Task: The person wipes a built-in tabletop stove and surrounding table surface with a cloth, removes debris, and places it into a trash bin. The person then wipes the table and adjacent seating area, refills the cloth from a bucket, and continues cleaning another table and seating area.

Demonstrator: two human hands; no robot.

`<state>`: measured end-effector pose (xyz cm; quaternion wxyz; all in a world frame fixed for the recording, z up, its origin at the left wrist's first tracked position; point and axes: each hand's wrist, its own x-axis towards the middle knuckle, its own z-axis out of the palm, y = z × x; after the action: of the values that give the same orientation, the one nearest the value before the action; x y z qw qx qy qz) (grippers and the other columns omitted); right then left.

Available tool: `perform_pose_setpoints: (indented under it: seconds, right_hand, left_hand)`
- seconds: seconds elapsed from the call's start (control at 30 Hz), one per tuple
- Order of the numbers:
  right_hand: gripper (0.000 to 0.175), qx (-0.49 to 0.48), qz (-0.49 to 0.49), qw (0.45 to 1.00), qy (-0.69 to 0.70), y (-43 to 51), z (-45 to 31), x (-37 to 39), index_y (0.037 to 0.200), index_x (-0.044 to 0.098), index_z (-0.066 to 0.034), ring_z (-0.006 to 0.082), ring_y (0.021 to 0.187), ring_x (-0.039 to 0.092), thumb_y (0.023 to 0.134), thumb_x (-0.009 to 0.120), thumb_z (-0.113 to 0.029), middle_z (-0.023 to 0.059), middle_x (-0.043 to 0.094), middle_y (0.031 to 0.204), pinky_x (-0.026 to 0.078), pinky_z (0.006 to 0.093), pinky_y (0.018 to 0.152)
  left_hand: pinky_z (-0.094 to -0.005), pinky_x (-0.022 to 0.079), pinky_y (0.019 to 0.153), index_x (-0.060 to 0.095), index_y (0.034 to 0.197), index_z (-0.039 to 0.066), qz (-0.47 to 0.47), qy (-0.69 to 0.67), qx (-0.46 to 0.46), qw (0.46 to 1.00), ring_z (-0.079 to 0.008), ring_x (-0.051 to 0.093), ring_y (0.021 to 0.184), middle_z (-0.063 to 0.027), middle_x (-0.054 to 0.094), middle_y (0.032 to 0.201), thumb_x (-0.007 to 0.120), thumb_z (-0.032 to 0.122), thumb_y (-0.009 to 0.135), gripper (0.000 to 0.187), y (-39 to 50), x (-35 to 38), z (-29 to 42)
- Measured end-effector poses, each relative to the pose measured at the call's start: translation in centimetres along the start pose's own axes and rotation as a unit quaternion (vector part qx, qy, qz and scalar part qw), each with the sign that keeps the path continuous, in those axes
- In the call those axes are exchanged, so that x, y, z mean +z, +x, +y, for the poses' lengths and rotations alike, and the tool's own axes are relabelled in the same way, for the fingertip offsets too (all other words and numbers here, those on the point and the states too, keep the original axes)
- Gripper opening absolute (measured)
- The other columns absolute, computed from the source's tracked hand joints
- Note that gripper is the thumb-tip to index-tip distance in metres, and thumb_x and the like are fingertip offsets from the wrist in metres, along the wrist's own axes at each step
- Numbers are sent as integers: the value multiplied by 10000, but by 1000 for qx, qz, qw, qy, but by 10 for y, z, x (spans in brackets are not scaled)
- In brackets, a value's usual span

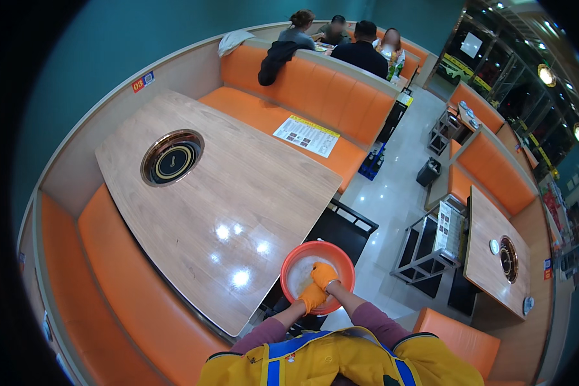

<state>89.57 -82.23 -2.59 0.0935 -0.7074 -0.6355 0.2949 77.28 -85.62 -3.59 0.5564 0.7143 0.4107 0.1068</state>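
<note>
Both hands wear orange rubber gloves and are together inside a red plastic basin of sudsy water, which stands at the near right corner of a wooden table. My left hand is the lower one, its fingers hidden in the basin. Above it, my right hand is curled, with its fingers bent down. Which arm each glove belongs to follows the sleeves. Whether a cloth is between the gloves cannot be told. The wooden table has a round built-in burner with a copper-coloured rim.
Orange booth benches flank the table; a printed menu sheet lies on the far one. A black chair stands beyond the basin. Right of the aisle are a metal rack and another table. Several people sit in the far booth.
</note>
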Motion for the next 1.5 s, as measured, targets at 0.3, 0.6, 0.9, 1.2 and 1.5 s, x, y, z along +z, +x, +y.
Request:
perform_pose_setpoints:
  seconds: [0.3,0.6,0.9,1.2,1.5]
  right_hand:
    - [345,15,19,1000,-18,-9,-6,4,1167,757,-58,432,1140,677,944,564,-238,255,723,1215,508,495,1039]
    - [347,9,64,998,-23,0,18,15,1133,769,-39,437,1098,700,909,572,-217,275,735,1164,533,486,1007]
    - [340,37,-1,998,-41,-5,-3,-4,1157,747,-39,439,1178,661,958,549,-231,260,724,1218,496,494,1045]
    - [464,3,-24,957,289,-18,43,-46,1287,687,-26,248,1091,706,1010,659,-397,125,718,1230,584,361,902]
    - [397,121,17,794,595,-160,52,-90,1282,681,-18,192,1145,682,1051,650,-339,107,683,1255,620,340,878]
  left_hand:
    - [-475,544,980,709,1293,104,41,76,81,993,-424,686,1161,-219,733,1252,626,383,972,434,-1,10,-22]
    - [-469,540,989,702,1318,128,16,65,62,996,-408,680,1197,-211,720,1295,605,381,989,426,12,20,-25]
    - [-472,547,973,693,1326,123,41,45,29,998,-408,686,1185,-210,725,1281,616,384,976,443,1,18,-14]
    - [-499,542,937,713,1227,95,100,41,89,990,-428,688,1093,-227,741,1170,658,432,945,443,14,-3,0]
    - [-388,585,745,688,1209,44,-163,-478,-45,862,-315,743,884,-168,745,959,625,443,1033,441,-33,1,55]
